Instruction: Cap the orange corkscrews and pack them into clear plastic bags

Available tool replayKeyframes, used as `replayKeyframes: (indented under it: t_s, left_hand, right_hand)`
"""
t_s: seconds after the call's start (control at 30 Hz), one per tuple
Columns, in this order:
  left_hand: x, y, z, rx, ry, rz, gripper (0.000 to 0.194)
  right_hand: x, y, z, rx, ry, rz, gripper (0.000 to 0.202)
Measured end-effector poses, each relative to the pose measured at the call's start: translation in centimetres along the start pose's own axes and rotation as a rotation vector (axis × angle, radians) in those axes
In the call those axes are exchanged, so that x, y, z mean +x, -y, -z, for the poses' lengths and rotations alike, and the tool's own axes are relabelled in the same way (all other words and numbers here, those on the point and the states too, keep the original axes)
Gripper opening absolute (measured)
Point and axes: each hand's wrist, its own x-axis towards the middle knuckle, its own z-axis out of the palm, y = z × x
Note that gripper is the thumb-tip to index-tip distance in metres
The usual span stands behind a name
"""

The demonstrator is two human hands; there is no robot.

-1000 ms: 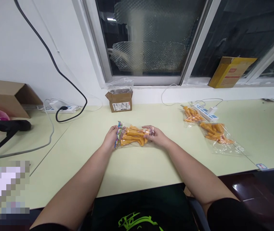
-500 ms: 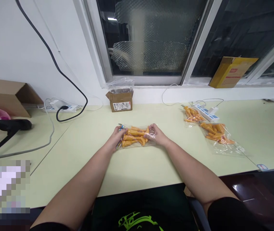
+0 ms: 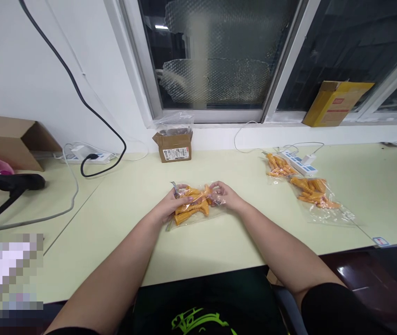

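Observation:
A clear plastic bag of orange parts (image 3: 191,210) lies on the pale green table (image 3: 205,251), in front of me. My left hand (image 3: 171,204) grips its left end, with the thumb over the orange parts and the fingers behind. At the other end, my right hand (image 3: 225,195) pinches the bag's plastic beside the parts. Two more clear bags of orange parts rest to the right, one (image 3: 279,166) farther back and one (image 3: 315,191) nearer.
A small open carton (image 3: 176,146) stands by the wall. Power strips lie at the right (image 3: 299,163) and left (image 3: 104,158). Black headgear or a strap (image 3: 10,182) and a large cardboard box (image 3: 6,135) are at far left. A yellow box (image 3: 338,103) leans on the window.
My left hand has shifted onto the orange parts, its thumb now across them. The bag's left end has turned slightly toward me, and the parts inside have moved.

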Motion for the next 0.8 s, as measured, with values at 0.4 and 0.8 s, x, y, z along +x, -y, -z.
replayKeyframes:
  t_s: [0.4,0.8]
  left_hand:
    - [0.2,-0.8,-0.6,-0.14,-0.234,-0.132,0.061]
    - [-0.2,0.7,-1.7,-0.201,-0.01,-0.452,0.057]
  right_hand:
    - [-0.3,2.3,1.8,-0.177,-0.274,0.306,0.037]
    - [-0.8,1.4,-1.2,0.144,0.109,0.166,0.068]
